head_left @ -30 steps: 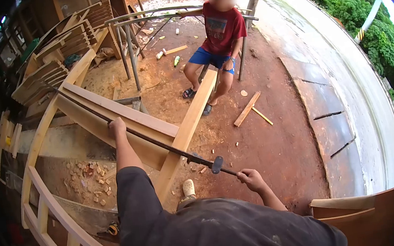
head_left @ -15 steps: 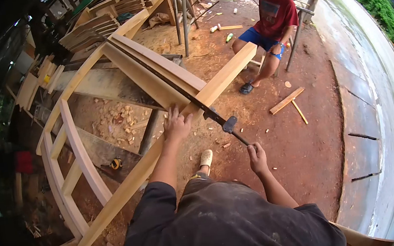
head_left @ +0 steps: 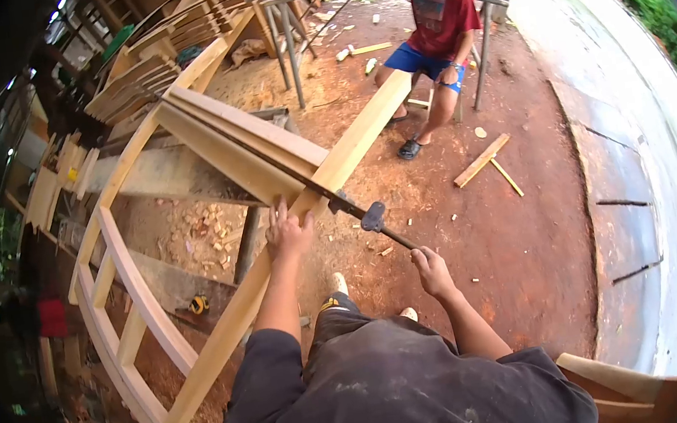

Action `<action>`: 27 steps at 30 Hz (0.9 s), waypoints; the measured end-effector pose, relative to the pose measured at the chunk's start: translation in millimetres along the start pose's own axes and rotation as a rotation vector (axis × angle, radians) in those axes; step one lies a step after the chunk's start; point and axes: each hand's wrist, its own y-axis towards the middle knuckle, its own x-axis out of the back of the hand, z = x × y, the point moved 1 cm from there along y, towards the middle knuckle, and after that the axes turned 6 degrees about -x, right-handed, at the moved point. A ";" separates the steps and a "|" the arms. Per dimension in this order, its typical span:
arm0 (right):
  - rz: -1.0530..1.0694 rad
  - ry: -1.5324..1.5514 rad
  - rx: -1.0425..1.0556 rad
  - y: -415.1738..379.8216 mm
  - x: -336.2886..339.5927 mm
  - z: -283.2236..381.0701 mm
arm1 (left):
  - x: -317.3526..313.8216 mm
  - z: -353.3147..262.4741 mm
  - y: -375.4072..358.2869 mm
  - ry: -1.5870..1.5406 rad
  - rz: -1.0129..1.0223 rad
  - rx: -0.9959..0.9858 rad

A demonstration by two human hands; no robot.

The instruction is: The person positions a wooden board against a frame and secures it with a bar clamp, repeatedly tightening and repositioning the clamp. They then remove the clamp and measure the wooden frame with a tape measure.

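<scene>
A long bar clamp (head_left: 372,217) with a dark metal bar lies across a wooden frame, over a pale wooden beam (head_left: 367,129). My right hand (head_left: 431,272) is closed around the near end of the bar, beyond the clamp's dark head. My left hand (head_left: 289,232) rests on the beam with its fingers stretched out, beside the joint where a wide wooden board (head_left: 237,160) meets it. Another board (head_left: 262,128) runs along the far side of the bar. Whether the clamp's jaws press on the wood is not clear.
A person (head_left: 438,25) in a red shirt sits just beyond the beam's far end. A curved wooden frame piece (head_left: 143,292) stands at left, near a yellow tape measure (head_left: 198,304). Wood offcuts (head_left: 207,231) litter the ground. Stacked wooden parts (head_left: 148,83) stand behind.
The view has shifted, so the frame and clamp appear slightly further left and lower. Both hands keep their places: left on the beam, right around the clamp bar.
</scene>
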 end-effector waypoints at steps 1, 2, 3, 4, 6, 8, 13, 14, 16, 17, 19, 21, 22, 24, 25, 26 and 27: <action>-0.027 -0.002 -0.008 -1.2 -0.3 0.0 | -1.4 2.4 -0.2 0.004 -0.003 0.004; -0.040 -0.011 0.003 -2.0 -1.7 2.4 | 0.5 -1.1 1.0 0.008 -0.006 0.011; -0.050 -0.024 0.013 -2.8 -1.7 3.3 | 1.0 -5.6 2.1 -0.005 -0.002 -0.009; -0.067 -0.031 0.004 -3.6 -1.6 2.2 | 2.4 -6.9 1.3 -0.009 0.020 -0.002; -0.122 0.034 -0.002 -4.0 -12.5 -1.4 | 8.8 -5.9 -1.9 -0.015 0.052 0.008; -0.161 0.052 0.009 -4.0 -23.0 -17.4 | 11.6 -7.1 -0.6 -0.012 0.117 0.001; -0.246 0.065 -0.069 -5.1 -25.0 -17.3 | 17.5 2.2 -4.4 -0.152 -0.065 -0.168; -0.276 0.044 -0.001 -3.4 -26.1 -22.2 | 7.4 8.8 -1.8 -0.251 -0.175 -0.198; -0.327 0.024 -0.013 -5.7 -28.7 -17.7 | 0.1 15.3 7.6 -0.456 -0.384 -0.175; -0.387 0.031 -0.078 -7.1 -32.7 -17.7 | 4.6 11.4 15.6 -0.451 -0.527 -0.276; -0.452 0.093 -0.097 -3.0 -41.3 -25.7 | 26.0 -4.0 32.3 -0.487 -0.660 -0.442; -0.564 0.059 -0.120 -17.4 -44.9 -12.5 | 39.4 -23.9 49.8 -0.599 -0.564 -0.595; -0.689 0.164 -0.070 -17.8 -50.0 -1.8 | 33.2 -30.6 60.1 -0.605 -0.522 -0.694; -0.800 0.274 -0.039 -11.4 -59.7 13.3 | 34.7 -36.6 71.6 -0.659 -0.328 -0.853; -0.813 0.329 -0.051 -10.6 -58.8 16.8 | 35.2 -36.7 74.4 -0.681 -0.190 -0.888; -0.843 0.384 -0.063 -16.7 -55.6 14.6 | 27.9 -36.7 72.9 -0.694 -0.157 -0.920; -0.772 0.348 -0.073 -16.7 -53.2 10.3 | 20.0 -35.1 76.5 -0.630 -0.152 -0.963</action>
